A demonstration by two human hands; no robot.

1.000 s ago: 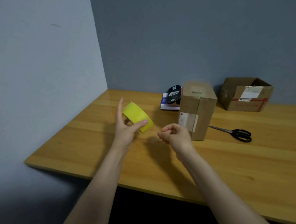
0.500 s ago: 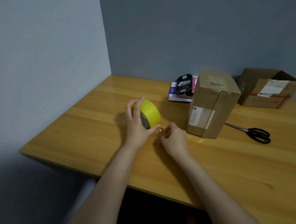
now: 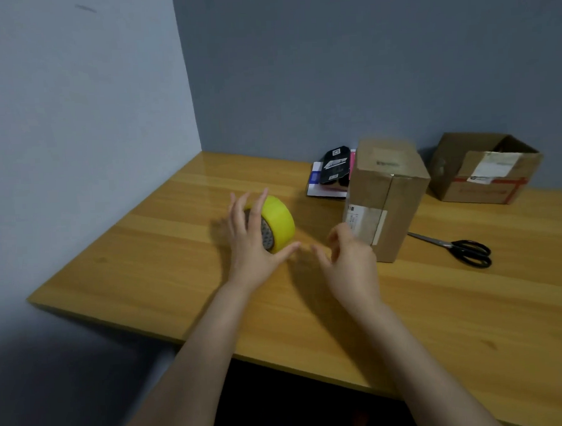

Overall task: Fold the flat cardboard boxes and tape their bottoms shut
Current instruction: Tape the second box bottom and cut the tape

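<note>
- Yellow tape roll (image 3: 278, 222): stands on edge near the middle of the table (image 3: 138, 253), left of the boxes. I cannot tell whether it rests on the wood or hangs just above it. Smooth glossy band, dark printed core.
- Left hand (image 3: 247, 247) holds the roll, with straight fingers across its open face and the thumb stretched under the rim.
- Right hand (image 3: 352, 264) is just beside the roll, fingers spread and loose, with nothing visible in it. It is slightly blurred, and no free strip of tape shows.
- Step in hand, as I judge it: finding and lifting the tape's loose end before sealing a box.
- The next move calls for a fingernail at the seam, then a steady pull while the left hand brakes the roll.
- Tall cardboard box (image 3: 388, 204): already folded into shape and upright, just right of the right hand. Matte brown board with a paper label low on its side.
- Low cardboard box (image 3: 480, 183): farther right by the wall, top open, with a white label and red tape stripes.
- Scissors (image 3: 460, 250): black handles, lying flat right of the tall box, within reach for cutting.
- Flat printed packets (image 3: 331, 174): stacked behind the tall box.
</note>
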